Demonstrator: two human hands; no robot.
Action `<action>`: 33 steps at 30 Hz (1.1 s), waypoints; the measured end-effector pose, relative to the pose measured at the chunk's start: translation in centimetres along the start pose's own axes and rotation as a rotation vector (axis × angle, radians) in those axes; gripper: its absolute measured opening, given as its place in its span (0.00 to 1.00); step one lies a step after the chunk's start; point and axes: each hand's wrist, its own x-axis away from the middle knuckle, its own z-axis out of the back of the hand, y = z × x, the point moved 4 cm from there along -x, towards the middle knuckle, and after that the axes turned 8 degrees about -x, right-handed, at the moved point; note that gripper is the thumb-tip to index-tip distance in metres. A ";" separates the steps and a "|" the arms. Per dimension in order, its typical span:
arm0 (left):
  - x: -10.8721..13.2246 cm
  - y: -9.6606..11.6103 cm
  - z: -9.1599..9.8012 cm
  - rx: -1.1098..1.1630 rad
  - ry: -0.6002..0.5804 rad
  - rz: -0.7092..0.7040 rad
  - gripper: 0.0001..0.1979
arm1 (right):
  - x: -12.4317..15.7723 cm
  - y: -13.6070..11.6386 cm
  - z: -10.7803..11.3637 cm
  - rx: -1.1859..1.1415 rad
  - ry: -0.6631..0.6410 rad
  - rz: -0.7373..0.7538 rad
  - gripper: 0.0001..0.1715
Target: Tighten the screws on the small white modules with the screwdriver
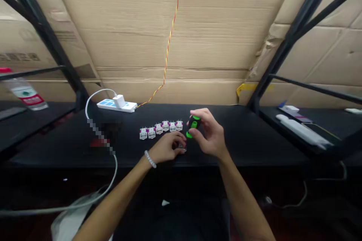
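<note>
Near the front edge of the black table, my left hand (pixel 167 147), with a beaded bracelet on its wrist, has its fingers closed around a small white part (pixel 182 150) that is mostly hidden. My right hand (pixel 210 133) grips a black and green tool handle (pixel 194 125), tilted, just to the right of my left fingers. The lower end of the tool cannot be made out. Behind my left hand, several small white and purple parts (pixel 158 128) stand side by side in a slightly slanting row.
A white power strip (pixel 117 105) with a plugged-in adapter lies at the back left; its white cable (pixel 115 169) hangs over the front edge. A twisted red-yellow wire (pixel 169 41) runs up the cardboard. Black metal frames (pixel 291 41) stand at both sides. A bottle (pixel 28 94) lies far left.
</note>
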 end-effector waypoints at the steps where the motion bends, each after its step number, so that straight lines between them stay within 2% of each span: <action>1: 0.0 0.0 0.0 -0.003 0.003 -0.003 0.04 | 0.0 -0.1 -0.2 -0.040 -0.037 -0.015 0.24; 4: -0.1 0.2 -0.1 0.001 0.003 -0.002 0.05 | 0.0 -0.2 -0.7 -0.132 -0.093 -0.076 0.24; 10: -0.1 0.1 -0.1 0.009 0.011 0.022 0.07 | -0.1 -0.2 -0.1 0.085 0.067 0.038 0.25; 16: -0.2 0.1 -0.1 0.052 -0.006 0.024 0.06 | 0.0 -0.2 -0.4 -0.076 -0.031 -0.078 0.23; 22: -0.2 0.0 -0.1 0.042 -0.006 0.033 0.06 | -0.1 -0.5 0.0 0.119 0.067 0.018 0.24; 28: -0.2 0.1 -0.1 0.052 -0.004 0.010 0.06 | -0.1 -0.2 -0.6 -0.073 -0.026 -0.061 0.23; 31: -0.2 0.0 -0.1 0.028 0.003 0.017 0.05 | -0.1 -0.4 -0.3 0.083 0.035 0.028 0.22; 33: -0.2 0.0 -0.1 0.015 0.002 0.028 0.05 | -0.2 -0.3 -0.2 0.194 0.056 0.076 0.26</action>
